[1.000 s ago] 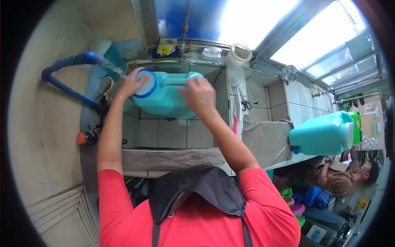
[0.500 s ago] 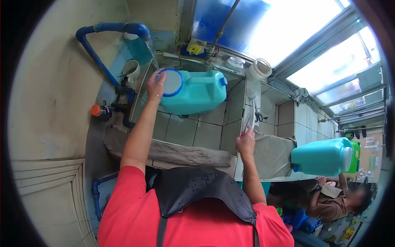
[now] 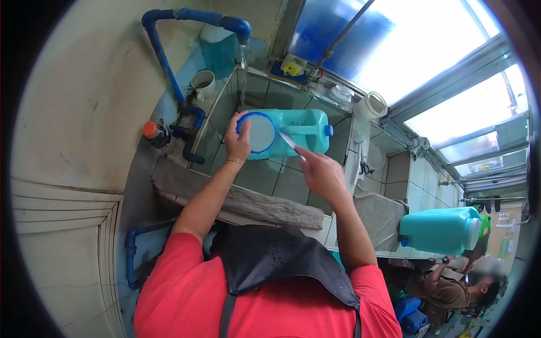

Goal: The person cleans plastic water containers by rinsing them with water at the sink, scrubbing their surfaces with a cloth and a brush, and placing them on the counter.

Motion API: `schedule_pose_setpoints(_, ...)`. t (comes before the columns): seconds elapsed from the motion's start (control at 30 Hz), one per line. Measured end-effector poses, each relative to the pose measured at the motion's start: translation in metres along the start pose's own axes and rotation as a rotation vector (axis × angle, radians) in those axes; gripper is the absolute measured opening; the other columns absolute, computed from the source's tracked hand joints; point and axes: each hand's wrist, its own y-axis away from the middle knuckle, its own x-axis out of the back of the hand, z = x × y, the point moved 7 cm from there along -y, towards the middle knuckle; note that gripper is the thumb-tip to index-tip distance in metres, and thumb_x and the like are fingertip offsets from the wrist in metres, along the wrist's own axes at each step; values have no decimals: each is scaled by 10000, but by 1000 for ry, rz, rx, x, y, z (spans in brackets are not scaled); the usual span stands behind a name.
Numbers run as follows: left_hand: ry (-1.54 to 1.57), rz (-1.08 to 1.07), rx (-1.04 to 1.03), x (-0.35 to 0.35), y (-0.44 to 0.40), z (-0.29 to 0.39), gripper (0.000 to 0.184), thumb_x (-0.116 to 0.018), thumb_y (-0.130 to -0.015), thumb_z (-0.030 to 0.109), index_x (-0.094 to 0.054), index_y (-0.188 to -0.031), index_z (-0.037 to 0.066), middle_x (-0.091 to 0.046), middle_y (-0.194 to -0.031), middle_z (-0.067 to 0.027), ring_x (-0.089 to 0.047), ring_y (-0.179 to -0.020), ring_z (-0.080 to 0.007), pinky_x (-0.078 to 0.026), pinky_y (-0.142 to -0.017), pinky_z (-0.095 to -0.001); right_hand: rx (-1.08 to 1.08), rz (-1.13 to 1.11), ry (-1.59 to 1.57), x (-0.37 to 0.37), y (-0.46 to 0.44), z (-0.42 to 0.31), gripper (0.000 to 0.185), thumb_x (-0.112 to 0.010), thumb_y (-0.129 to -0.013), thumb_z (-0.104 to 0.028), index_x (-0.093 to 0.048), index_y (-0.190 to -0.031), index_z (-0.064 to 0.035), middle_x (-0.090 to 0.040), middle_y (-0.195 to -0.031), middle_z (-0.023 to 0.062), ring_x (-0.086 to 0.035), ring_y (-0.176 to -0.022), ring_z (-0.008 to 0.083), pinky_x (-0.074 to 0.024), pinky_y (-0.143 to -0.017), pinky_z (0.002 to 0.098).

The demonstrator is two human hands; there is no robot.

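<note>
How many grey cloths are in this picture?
3: a long cloth on the sink's front edge, a flat cloth to its right, and a crumpled cloth by the window. More may be hidden.

We can read no word, brand or number with certainty. We see a short row of dark characters (image 3: pixel 297 123) on the teal jug (image 3: pixel 316 117) in the basin, beside its handle, but they are too small and blurred for us to make out.
</note>
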Motion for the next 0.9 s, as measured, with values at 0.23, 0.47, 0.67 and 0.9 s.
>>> schedule_pose_setpoints(0.23, 14, 15, -33, -3, -4, -4, 260, -589, -969, 212, -617, -1165, 42, -644, -1031, -55, -577, -913, -122, -466, -831, -259, 35, -275, 259, -23, -79, -62, 376, -533, -841, -103, -615, -1203, -163, -673, -829, 193, -662, -790, 386, -523, -698, 488)
schedule_pose_setpoints(0.47, 48, 38, 54, -6, -17, -2, 265, -616, -949, 221, -626, -1150, 50, -662, -988, -57, -591, -896, -134, -479, -823, -281, 28, -102, 278, -40, -104, -67, 177, -547, -852, -111, -643, -992, -61, -691, -832, 174, -693, -781, 354, -562, -655, 441)
schedule_pose_setpoints(0.67, 146, 55, -52, -21, -34, -36, 292, -607, -941, 220, -603, -1184, 56, -661, -1097, -98, -621, -987, -204, -485, -884, -346, -70, -25, 217, -78, -149, -66, 135, -642, -775, -187, -704, -849, -92, -711, -850, 142, -715, -816, 296, -581, -682, 392)
schedule_pose_setpoints(0.9, -42, 5, 24, -21, -59, -43, 324, -635, -939, 219, -603, -1207, 40, -644, -1129, -87, -589, -998, -175, -474, -896, -317, -165, 27, -385, -123, -214, -1, 172, -678, -727, -131, -723, -879, -63, -673, -719, 174, -687, -657, 291, -553, -558, 394)
